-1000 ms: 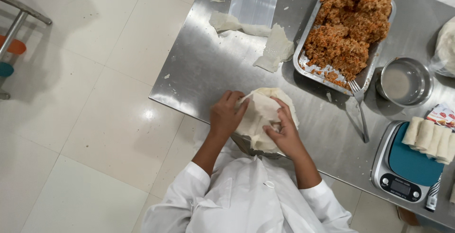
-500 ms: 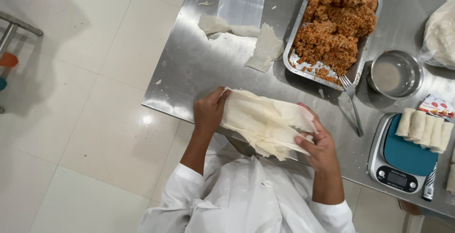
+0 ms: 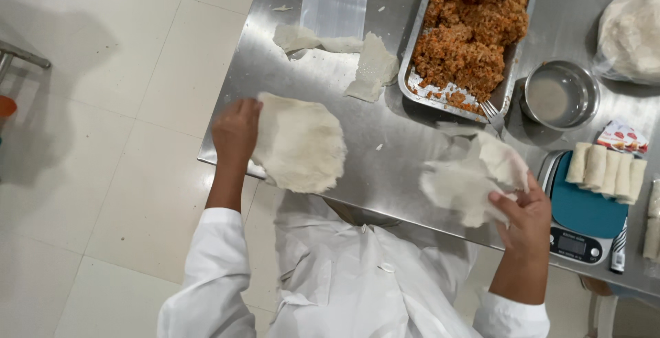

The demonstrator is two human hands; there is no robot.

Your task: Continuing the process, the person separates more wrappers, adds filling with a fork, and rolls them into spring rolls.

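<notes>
L hand (image 3: pixel 236 132) pinches round wrapper (image 3: pixel 300 143), flat over table (image 3: pixel 405 166) edge; R hand (image 3: pixel 528 216) grips crumpled sheets (image 3: pixel 473 176), long axis slanting toward tray (image 3: pixel 412 70).

From my remote seat I see a white long-sleeved coat filling the lower middle of the frame, with an open collar and creased front. Both sleeves are pushed up to mid-forearm, and the hands and wrists below them are bare.

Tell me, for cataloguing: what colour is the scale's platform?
Teal, on the kitchen scale; head view.
</notes>
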